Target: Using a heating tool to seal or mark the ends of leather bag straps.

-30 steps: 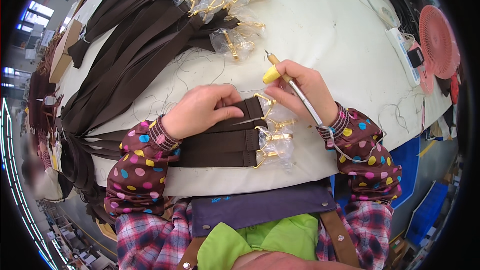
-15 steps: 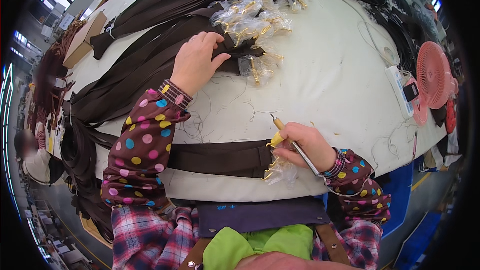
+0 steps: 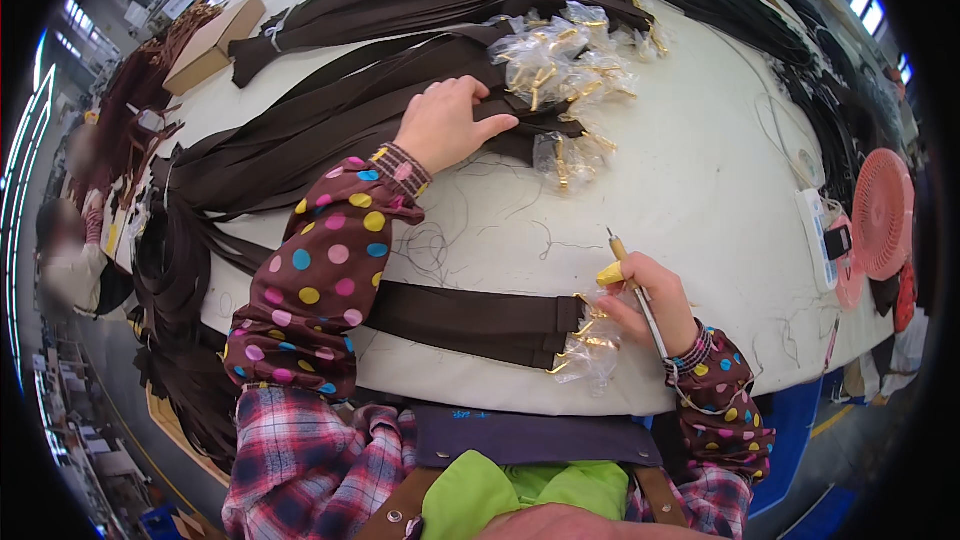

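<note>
Left hand (image 3: 447, 126) has moved to far straps (image 3: 335, 118), thumb spread; right hand (image 3: 655, 302) pinches a slim tool (image 3: 650, 320) beside near straps (image 3: 480, 325).

The head camera, a wide fisheye, sits above the near edge of the desk (image 3: 710, 225) and faces steeply down and forward across it. It is close enough to its wearer that the green collar (image 3: 575, 485) and purple apron (image 3: 540, 439) show at the bottom, below that near edge. The left hand (image 3: 443, 125) and right hand (image 3: 655, 302) fall at middle range, well within view. Its field reaches the far edge at the top, the pink fan (image 3: 882, 215) by the right edge, and the floor (image 3: 110, 355) beyond the left edge.
</note>
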A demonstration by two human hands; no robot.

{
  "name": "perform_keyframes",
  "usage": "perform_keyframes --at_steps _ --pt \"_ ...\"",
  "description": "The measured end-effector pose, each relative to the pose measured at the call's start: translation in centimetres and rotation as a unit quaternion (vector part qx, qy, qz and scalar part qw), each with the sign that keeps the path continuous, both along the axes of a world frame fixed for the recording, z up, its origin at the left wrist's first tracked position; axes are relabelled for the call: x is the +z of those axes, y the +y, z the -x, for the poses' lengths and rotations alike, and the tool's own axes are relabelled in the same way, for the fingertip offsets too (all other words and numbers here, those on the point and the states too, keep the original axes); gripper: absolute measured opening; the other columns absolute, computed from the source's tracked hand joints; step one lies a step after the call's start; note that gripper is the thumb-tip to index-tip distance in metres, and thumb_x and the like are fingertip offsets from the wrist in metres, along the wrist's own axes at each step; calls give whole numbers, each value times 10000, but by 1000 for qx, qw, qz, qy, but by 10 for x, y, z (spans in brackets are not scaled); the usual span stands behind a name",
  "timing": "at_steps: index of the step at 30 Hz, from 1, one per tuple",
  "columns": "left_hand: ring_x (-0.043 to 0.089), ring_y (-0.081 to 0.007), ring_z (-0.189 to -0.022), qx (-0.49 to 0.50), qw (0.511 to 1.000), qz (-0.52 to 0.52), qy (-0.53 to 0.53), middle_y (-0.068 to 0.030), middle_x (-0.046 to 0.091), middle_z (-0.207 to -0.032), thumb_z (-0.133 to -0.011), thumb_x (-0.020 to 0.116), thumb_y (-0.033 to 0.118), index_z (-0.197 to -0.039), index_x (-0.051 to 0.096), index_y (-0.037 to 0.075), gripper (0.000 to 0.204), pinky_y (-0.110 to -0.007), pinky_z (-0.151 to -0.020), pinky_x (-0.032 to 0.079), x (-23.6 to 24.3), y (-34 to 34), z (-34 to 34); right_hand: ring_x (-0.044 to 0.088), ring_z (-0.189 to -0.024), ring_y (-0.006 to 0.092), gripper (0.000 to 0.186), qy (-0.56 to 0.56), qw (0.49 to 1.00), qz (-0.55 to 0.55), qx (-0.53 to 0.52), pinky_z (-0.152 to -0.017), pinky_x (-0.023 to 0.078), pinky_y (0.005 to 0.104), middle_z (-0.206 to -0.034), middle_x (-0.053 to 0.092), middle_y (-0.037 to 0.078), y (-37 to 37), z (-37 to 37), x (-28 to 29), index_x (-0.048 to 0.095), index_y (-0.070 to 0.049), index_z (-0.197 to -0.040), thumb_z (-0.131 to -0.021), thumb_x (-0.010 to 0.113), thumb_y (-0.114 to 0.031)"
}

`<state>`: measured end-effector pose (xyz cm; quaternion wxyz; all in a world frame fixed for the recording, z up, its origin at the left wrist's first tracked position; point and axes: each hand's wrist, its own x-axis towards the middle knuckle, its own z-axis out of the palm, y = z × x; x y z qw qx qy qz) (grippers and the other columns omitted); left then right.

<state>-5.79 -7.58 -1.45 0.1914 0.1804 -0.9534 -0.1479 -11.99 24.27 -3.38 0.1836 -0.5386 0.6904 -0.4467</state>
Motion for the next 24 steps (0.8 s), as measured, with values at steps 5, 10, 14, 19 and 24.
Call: perform_keyframes --at_steps 5,10,14,19,24 --pt "616 -314 -770 -61 985 59 149 -102 631 -856 -776 714 286 -935 646 53 290 -398 -677 492 3 35 -5 574 -718 185 202 60 997 21 -45 -670 456 253 -806 573 101 15 8 -6 568 -3 -911 -763 705 -24" --pt "566 -157 -735 -192 956 197 106 -18 486 -809 -777 639 147 -1035 590 106 266 -277 -587 479 -16 87 -51 560 -748 130 93 66 977 105 -175 -704 448 238 -824 593 69 11 18 3 564 -10 -935 -857 613 -22" --pt "554 -148 -764 -248 950 188 32 -24 469 -832 -777 578 117 -1132 577 96 356 -263 -594 486 -28 105 -77 579 -815 100 88 -72 970 125 -197 -730 462 246 -885 634 57 3 23 4 573 -10 -1001 -929 556 -58" --pt "555 -166 -770 -290 943 159 -26 -46 459 -866 -793 546 121 -1247 551 109 454 -268 -621 492 -28 118 -85 619 -827 198 239 88 982 84 -144 -751 482 288 -932 658 106 -26 22 8 574 -6 -1058 -854 667 -90" --pt "576 -211 -854 -288 947 112 -83 -77 508 -902 -835 570 171 -1192 568 79 369 -314 -670 509 -13 112 -83 613 -840 312 352 154 985 38 -68 -756 498 347 -945 637 151 -27 15 6 577 -15 -1050 -757 751 -103"
